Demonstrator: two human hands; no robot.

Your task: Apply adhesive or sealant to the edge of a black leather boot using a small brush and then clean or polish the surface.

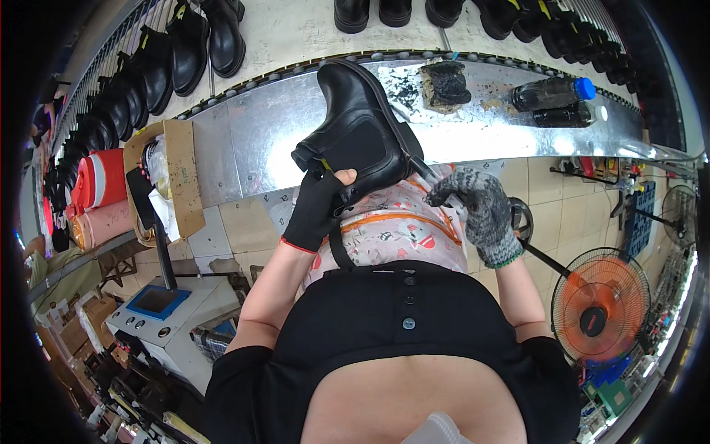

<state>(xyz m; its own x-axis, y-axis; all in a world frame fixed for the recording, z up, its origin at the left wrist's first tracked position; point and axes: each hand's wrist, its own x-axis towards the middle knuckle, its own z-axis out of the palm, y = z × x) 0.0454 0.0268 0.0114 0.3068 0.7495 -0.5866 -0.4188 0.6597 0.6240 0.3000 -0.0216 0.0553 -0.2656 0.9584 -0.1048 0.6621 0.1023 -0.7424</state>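
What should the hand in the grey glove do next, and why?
Perhaps the right hand should draw the brush-like tool gently along the sole edge: its tip appears to be at the heel, and the left hand holds the black Chelsea boot on its side.

Readable text: none | fan hub (593, 322): red marking (596, 320), too small

- Glossy black ankle boot (360, 137) tilts sideways, its toe pointing toward the far edge of the surface (259, 137).
- Slim tool (424, 171) slants, tip at the boot's heel.
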